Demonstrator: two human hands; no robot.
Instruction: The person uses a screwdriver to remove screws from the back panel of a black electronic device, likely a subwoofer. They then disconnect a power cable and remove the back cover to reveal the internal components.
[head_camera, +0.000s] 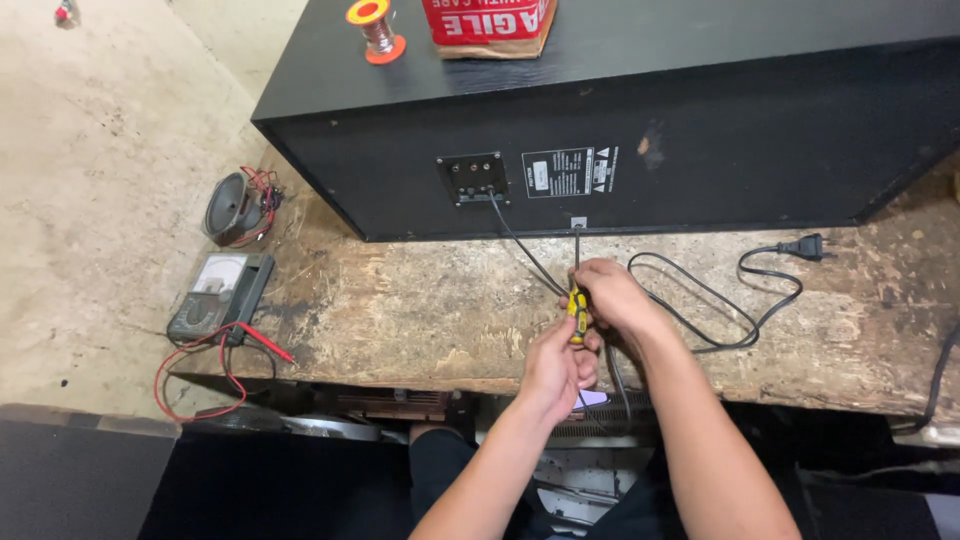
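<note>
A large black speaker cabinet (700, 130) lies on a worn wooden bench (420, 310), its rear panel with a terminal plate (472, 178) facing me. Thin black wires (520, 245) run from the terminals down to my hands. My left hand (555, 368) grips a small tool with a yellow and black handle (577, 308). My right hand (610, 295) is closed around the wires just beside and above that tool. Both hands meet near the bench's front edge.
A black power cord with a plug (800, 247) loops on the bench at right. An analog multimeter (218, 295) with red and black leads and a loose speaker driver (238, 207) sit at left. A solder spool (375, 28) and a red box (487, 22) rest on the cabinet.
</note>
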